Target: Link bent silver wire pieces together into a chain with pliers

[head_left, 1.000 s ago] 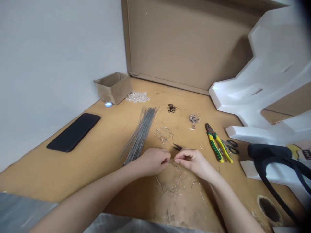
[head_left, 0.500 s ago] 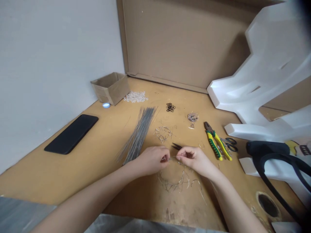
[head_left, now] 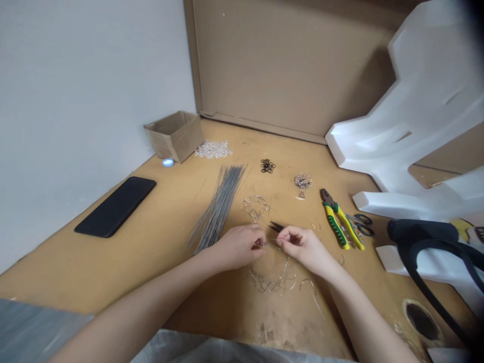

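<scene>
My left hand (head_left: pixel 242 246) and my right hand (head_left: pixel 302 246) face each other above the bench, fingers pinched. A thin piece of wire (head_left: pixel 270 241) runs between the two sets of fingertips, and both hands grip it. Just beyond my right fingertips lies a dark pointed tool (head_left: pixel 277 226), its rear part hidden by the hand. Below the hands, a loose ring of tangled wire pieces (head_left: pixel 270 283) rests on the wood. Farther off is another scatter of bent wire (head_left: pixel 255 205). A bundle of straight grey wires (head_left: pixel 221 206) lies left of them, partly behind my left hand.
Pliers with yellow-green handles (head_left: pixel 340 222) and scissors (head_left: pixel 363 224) lie at right. At the back are black rings (head_left: pixel 267 166), a wire coil (head_left: pixel 303 181), clear beads (head_left: pixel 214 149) and a cardboard box (head_left: pixel 176 138). A black phone (head_left: pixel 116 206) lies left; white foam (head_left: pixel 370 136) stands right.
The view has shifted slightly, so the bench things sit a little farther right. Both hands keep their pinch on the wire, with hardly any movement.
</scene>
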Tool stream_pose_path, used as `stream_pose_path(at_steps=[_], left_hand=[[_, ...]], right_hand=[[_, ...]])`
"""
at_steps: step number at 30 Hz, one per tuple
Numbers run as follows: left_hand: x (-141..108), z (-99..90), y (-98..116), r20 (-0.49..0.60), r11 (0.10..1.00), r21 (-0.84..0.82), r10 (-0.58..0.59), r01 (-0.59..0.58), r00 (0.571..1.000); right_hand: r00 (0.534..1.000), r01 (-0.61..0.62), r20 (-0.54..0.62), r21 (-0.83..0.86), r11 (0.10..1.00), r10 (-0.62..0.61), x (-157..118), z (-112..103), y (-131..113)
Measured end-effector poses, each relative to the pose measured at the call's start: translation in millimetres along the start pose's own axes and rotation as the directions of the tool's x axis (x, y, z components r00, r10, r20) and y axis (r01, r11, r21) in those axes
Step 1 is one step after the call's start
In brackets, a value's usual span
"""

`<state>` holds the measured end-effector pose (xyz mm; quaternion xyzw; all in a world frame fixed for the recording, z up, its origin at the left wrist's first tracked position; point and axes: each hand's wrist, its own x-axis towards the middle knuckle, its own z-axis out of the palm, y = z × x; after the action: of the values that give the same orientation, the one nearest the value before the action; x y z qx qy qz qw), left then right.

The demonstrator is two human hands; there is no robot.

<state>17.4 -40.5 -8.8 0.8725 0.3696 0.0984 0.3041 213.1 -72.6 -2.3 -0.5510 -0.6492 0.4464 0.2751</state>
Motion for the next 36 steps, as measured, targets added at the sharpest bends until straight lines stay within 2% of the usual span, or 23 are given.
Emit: stream_pose_path(at_steps=[7, 13, 17, 23, 26, 28, 31, 36], left_hand=[[-1, -2.9, 2, -0.017, 1.0, -0.021, 0.003, -0.003, 1.0], [1, -1.7, 1, -0.064, 0.999, -0.043, 0.011, -0.014, 0.998], [1, -5.5, 3, -0.13, 0.986, -0.149, 0.054, -0.073, 0.99], [1, -10.4, 9, -0.154, 0.968, -0.214, 0.097, -0.129, 0.983], [0, -12.9, 11, -0.175, 0.965, -0.234, 0.08, -0.121, 0.981], [-1, -14.5, 12, -0.191, 0.964, -0.24, 0.065, -0.111, 0.979], [-1, -16.1, 12, -0.214, 0.964, -0.245, 0.05, -0.104, 0.975], [-1, -18.8, 9, -0.296, 0.959, -0.269, 0.01, -0.094, 0.955]], right_hand=[[0.998, 0.058, -0.023, -0.092, 0.994, -0.06, -5, 2, -9], [0.999, 0.016, -0.027, -0.03, 0.999, -0.017, -3, 2, -7], [1.0, 0.024, -0.013, -0.012, 1.0, -0.024, -4, 3, -9], [0.998, 0.057, -0.011, 0.02, 0.998, -0.057, -4, 2, -11], [0.995, 0.067, -0.062, -0.139, 0.988, -0.076, -3, -8, -9], [0.988, 0.061, -0.108, -0.382, 0.922, -0.111, -3, -18, -7], [0.987, -0.003, -0.12, -0.681, 0.733, -0.108, -5, -29, -2], [0.998, -0.046, -0.057, -0.848, 0.528, -0.005, -12, -24, 0]])
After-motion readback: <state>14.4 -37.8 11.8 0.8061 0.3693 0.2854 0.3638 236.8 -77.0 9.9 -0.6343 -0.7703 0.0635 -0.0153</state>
